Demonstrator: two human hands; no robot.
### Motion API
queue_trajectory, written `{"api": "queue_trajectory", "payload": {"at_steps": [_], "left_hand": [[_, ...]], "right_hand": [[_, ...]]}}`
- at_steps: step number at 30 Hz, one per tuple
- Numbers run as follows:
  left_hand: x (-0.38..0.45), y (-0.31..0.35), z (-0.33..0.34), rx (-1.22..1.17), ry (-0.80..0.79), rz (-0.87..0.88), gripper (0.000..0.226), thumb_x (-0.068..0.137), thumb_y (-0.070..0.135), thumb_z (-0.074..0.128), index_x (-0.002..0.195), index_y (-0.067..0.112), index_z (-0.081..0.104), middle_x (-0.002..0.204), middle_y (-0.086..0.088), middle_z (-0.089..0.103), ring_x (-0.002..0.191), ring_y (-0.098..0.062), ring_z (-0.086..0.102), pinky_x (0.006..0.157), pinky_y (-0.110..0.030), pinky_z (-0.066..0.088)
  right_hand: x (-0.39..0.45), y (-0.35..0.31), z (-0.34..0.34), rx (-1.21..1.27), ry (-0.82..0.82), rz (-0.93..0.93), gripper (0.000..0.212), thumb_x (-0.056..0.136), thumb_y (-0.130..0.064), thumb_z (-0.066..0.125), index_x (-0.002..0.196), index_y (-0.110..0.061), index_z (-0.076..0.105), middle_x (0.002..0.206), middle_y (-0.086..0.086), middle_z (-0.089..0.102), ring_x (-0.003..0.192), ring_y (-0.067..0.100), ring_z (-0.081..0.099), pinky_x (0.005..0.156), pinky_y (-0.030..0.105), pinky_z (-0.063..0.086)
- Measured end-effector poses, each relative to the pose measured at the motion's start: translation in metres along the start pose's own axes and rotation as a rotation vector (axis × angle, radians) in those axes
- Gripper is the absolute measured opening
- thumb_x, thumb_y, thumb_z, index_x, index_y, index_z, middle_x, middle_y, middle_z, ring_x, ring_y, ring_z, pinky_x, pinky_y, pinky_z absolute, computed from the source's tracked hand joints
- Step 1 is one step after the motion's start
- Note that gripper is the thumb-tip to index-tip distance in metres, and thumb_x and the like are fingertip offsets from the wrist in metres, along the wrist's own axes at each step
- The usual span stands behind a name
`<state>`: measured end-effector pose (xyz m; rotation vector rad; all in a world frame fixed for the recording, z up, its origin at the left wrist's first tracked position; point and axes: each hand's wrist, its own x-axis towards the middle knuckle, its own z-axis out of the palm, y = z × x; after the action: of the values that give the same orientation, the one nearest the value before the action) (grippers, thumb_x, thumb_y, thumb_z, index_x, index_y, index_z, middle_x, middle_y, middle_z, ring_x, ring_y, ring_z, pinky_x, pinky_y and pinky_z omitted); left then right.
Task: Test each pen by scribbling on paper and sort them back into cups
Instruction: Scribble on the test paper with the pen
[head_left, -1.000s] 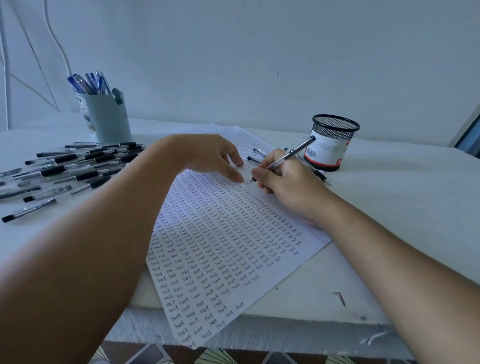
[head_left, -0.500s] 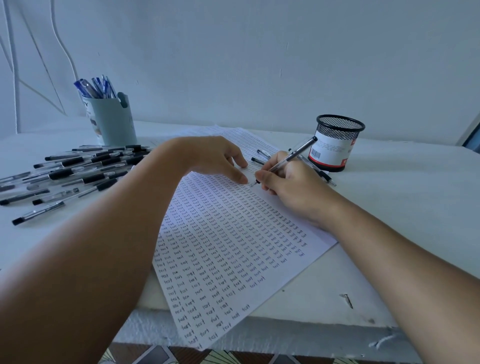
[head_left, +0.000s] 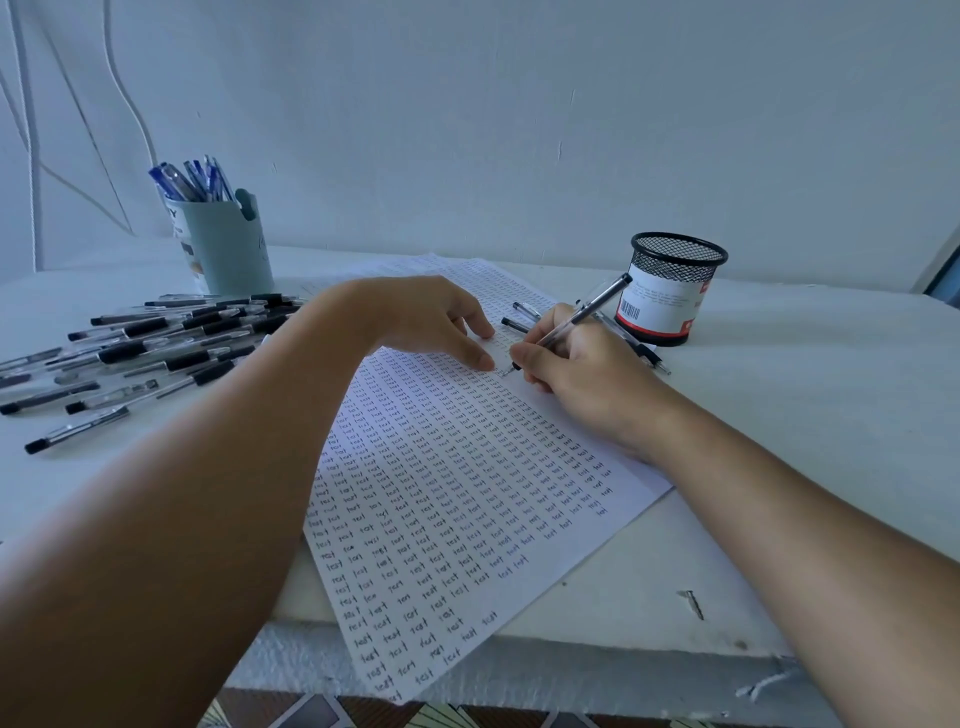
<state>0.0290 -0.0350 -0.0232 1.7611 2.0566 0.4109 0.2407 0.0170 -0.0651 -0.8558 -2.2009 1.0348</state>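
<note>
The right hand (head_left: 576, 374) is pinching a clear-barrelled black pen (head_left: 582, 317), its tip touching the paper (head_left: 441, 493) and its long axis slanting up and back toward the black mesh cup (head_left: 670, 288), which is standing nearer this hand than the other. The left hand (head_left: 426, 322) is pressing the sheet with relaxed fingers. Untested black pens (head_left: 156, 343) are lying far left on the white table (head_left: 805, 415), near the teal cup (head_left: 228, 249) against a bare wall
</note>
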Motion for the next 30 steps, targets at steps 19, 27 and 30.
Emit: {"api": "queue_trajectory", "payload": {"at_steps": [19, 27, 30], "left_hand": [[0.0009, -0.0004, 0.0014, -0.006, 0.006, -0.001, 0.049, 0.077, 0.053, 0.083, 0.122, 0.039, 0.069, 0.104, 0.014, 0.061, 0.096, -0.006, 0.057, 0.09, -0.034, 0.041], [0.0013, -0.0013, 0.0013, -0.006, 0.003, -0.007, 0.049, 0.077, 0.053, 0.083, 0.122, 0.039, 0.069, 0.105, 0.014, 0.061, 0.1, -0.008, 0.057, 0.097, -0.036, 0.042], [0.001, -0.0012, 0.0013, -0.01, 0.0, -0.004, 0.05, 0.076, 0.054, 0.083, 0.122, 0.039, 0.069, 0.105, 0.013, 0.062, 0.099, -0.008, 0.057, 0.095, -0.035, 0.042]], "right_hand": [[-0.0006, -0.001, -0.0013, -0.027, 0.001, 0.004, 0.013, 0.102, -0.035, 0.063, 0.095, -0.024, 0.06, 0.066, -0.016, 0.064, 0.062, -0.002, 0.054, 0.068, 0.026, 0.038], [-0.0007, -0.0022, 0.0005, -0.026, 0.012, -0.007, 0.013, 0.103, -0.034, 0.063, 0.095, -0.024, 0.06, 0.071, -0.014, 0.068, 0.065, -0.002, 0.058, 0.07, 0.026, 0.042], [-0.0018, -0.003, -0.0007, -0.057, 0.004, -0.012, 0.014, 0.103, -0.035, 0.062, 0.093, -0.025, 0.059, 0.066, -0.016, 0.064, 0.06, -0.003, 0.054, 0.067, 0.026, 0.038]]}}
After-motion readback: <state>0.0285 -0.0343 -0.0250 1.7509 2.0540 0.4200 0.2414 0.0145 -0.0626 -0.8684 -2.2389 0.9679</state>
